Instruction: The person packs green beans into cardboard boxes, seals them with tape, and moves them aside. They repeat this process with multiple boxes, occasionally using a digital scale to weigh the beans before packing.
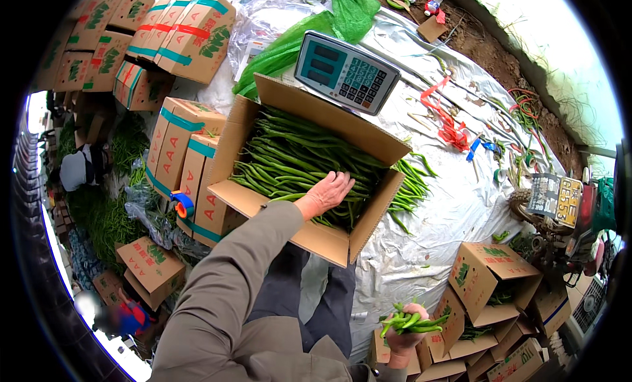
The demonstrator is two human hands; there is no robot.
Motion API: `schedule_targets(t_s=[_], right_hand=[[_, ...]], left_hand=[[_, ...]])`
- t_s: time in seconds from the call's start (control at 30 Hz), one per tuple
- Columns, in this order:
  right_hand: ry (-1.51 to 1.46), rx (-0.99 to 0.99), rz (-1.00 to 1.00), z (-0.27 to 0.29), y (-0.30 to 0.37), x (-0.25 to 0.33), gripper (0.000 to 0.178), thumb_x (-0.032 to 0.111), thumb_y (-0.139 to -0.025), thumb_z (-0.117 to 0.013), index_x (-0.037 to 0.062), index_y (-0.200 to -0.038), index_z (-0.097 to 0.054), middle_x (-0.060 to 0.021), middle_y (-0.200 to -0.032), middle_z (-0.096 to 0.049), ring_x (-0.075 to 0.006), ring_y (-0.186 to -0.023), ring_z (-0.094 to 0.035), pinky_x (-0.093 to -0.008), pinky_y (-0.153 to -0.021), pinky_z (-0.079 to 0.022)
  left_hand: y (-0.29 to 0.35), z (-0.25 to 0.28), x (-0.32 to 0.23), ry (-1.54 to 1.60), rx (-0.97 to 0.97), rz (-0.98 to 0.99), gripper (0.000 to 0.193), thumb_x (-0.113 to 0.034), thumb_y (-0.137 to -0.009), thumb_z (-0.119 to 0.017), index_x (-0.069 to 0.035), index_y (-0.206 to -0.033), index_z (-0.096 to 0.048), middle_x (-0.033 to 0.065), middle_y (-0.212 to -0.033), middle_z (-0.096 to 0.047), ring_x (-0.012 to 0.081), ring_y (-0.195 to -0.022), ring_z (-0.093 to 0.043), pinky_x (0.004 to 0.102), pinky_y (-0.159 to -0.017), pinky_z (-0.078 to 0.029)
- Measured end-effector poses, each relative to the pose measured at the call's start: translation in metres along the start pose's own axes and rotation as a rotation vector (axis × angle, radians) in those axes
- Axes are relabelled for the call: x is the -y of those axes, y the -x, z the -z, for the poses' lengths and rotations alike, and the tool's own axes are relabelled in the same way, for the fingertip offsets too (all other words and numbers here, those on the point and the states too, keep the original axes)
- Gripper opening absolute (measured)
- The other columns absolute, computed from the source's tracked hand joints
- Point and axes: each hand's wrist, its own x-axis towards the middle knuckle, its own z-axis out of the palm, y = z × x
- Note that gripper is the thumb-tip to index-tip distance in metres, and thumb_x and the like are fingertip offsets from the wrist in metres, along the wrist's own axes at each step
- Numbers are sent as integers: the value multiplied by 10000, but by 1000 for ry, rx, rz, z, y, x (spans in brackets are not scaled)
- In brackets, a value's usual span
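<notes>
An uncovered cardboard box point(378, 141) in front of me is filled with long green chili peppers point(289, 151), mostly laid in one direction. My left hand point(329, 193) rests on the peppers toward the box's right side, its fingers stretched out over them. Down at the lower right, apart from the box, my right hand point(403, 341) is closed around a bunch of green chili peppers point(411, 321). A pile of loose peppers point(409, 188) lies just outside the box's right wall.
A scale display point(347, 72) stands behind the box, beside green netting point(349, 16). Taped cartons point(184, 36) are stacked at left, with a tape dispenser point(182, 204) on one. Uncovered cartons point(484, 283) and a motorbike point(559, 204) are at right. White sheeting point(388, 270) covers the ground.
</notes>
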Motion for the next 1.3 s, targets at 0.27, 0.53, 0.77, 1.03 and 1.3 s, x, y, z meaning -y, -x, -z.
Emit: schedule_targets(t_s=[0.27,0.53,0.77,1.03,1.3], right_hand=[[46,20,26,-15,8,13,514,7,-581,-770,75,-1018,-508,-97,-942,-563,-292,-853,-593,-397,-800,-499],[-27,37,83,-25,1,13,527,-28,-598,-741,69,-1046,-481,-89,-968,-535,-274,-885,-582,-376,-809,-489],[-71,1,40,-36,13,9,501,16,-601,-767,66,-1016,-491,-83,-951,-548,-285,-868,-591,-391,-808,-499],[-53,62,18,-42,4,13,541,-26,-596,-738,70,-1052,-464,-81,-980,-529,-263,-906,-576,-387,-834,-483],[-46,210,-207,-44,-33,61,345,62,-616,-768,32,-907,-585,-78,-817,-632,-226,-729,-640,-350,-717,-524]], left_hand=[[-17,-26,-31,-12,70,122,464,-218,-888,-496,36,-1256,-620,177,-1101,-616,329,-1119,-504,437,-977,-378],[-30,-7,-22,112,291,110,309,-225,-711,-690,-52,-965,-653,77,-879,-573,244,-909,-511,367,-752,-391],[-1,-27,-53,109,214,177,518,-213,-823,-602,16,-1287,-583,69,-861,-584,228,-776,-561,433,-746,-412],[18,-40,-78,245,-4,154,145,-197,-800,-575,-84,-874,-627,51,-783,-510,207,-708,-526,359,-650,-381],[-19,-2,-25,635,-144,-139,362,-148,-766,-594,-16,-1102,-620,107,-1039,-563,254,-966,-565,363,-832,-472]])
